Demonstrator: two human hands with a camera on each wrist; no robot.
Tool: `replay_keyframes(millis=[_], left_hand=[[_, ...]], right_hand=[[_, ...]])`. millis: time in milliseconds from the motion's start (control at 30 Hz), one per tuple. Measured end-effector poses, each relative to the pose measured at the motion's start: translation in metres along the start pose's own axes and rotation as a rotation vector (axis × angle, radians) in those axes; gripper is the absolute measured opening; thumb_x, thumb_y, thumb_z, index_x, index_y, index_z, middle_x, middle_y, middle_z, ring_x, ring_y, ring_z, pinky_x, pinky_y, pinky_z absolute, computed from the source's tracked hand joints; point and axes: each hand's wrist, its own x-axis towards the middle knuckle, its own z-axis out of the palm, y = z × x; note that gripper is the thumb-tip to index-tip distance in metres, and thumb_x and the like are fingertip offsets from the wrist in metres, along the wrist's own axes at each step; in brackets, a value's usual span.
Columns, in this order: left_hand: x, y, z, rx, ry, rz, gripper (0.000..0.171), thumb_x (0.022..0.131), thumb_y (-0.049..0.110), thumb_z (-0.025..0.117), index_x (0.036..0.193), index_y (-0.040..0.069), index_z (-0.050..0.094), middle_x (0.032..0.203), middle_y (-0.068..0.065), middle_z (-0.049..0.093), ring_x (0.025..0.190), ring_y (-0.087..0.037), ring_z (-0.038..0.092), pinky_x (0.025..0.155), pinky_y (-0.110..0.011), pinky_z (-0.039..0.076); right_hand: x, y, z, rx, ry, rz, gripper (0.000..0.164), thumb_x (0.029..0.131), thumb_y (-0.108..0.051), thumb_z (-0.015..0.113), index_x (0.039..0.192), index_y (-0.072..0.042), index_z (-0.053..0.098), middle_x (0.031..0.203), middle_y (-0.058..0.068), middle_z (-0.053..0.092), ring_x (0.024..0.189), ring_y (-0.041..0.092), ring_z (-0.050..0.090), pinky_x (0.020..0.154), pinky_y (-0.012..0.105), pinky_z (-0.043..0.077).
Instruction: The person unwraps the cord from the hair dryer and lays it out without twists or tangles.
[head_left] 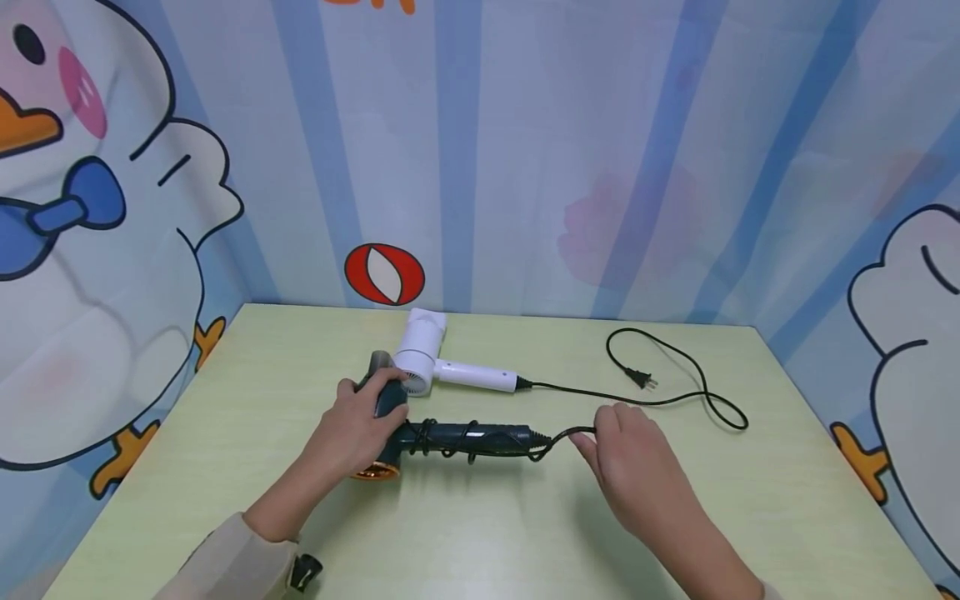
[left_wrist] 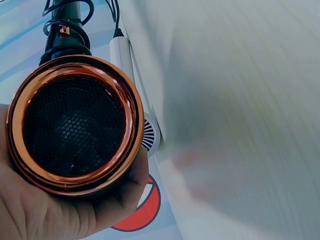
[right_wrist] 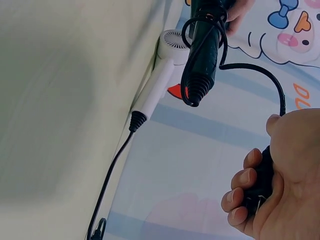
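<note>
A dark green hair dryer (head_left: 491, 438) with a copper-coloured ring (left_wrist: 20, 107) is held above the table, its handle lying sideways. My left hand (head_left: 358, 429) grips the dryer by its barrel. Black cord (right_wrist: 265, 72) winds in several loops around the handle and runs across to my right hand (head_left: 637, 471). In the right wrist view, the fingers of that hand curl around the black plug (right_wrist: 261, 182) at the cord's end. The dryer's mesh-covered round end (left_wrist: 75, 127) faces the left wrist camera.
Just behind, a white hair dryer (head_left: 476, 375) lies on the pale table (head_left: 525, 533). Its black cord (head_left: 600, 394) trails right in a loop, ending in a two-pin plug (head_left: 641, 378). A cartoon-printed cloth backdrop (head_left: 510, 167) stands behind and at the sides.
</note>
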Motion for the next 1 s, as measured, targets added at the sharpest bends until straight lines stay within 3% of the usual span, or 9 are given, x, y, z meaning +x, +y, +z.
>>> replay_keyframes(millis=[700,1000], left_hand=[[0.007,-0.005,-0.002,0.014,0.004,-0.024,0.046,0.101,0.042,0.054,0.146,0.034,0.044,0.132,-0.028,0.037,0.088,-0.040,0.059,0.062,-0.037,0.050],[0.008,-0.004,-0.003,0.018,0.006,-0.021,0.047,0.101,0.042,0.054,0.146,0.034,0.043,0.131,-0.029,0.037,0.087,-0.039,0.060,0.061,-0.036,0.051]], right_hand=[[-0.016,-0.011,0.014,-0.055,-0.172,-0.012,0.038,0.099,-0.035,0.066,0.081,-0.010,0.044,0.070,-0.002,0.031,0.064,0.016,0.029,0.062,0.028,0.030],[-0.017,-0.003,0.023,-0.114,-0.165,-0.037,0.038,0.098,-0.035,0.066,0.081,-0.008,0.047,0.070,0.001,0.033,0.064,0.018,0.030,0.061,0.030,0.031]])
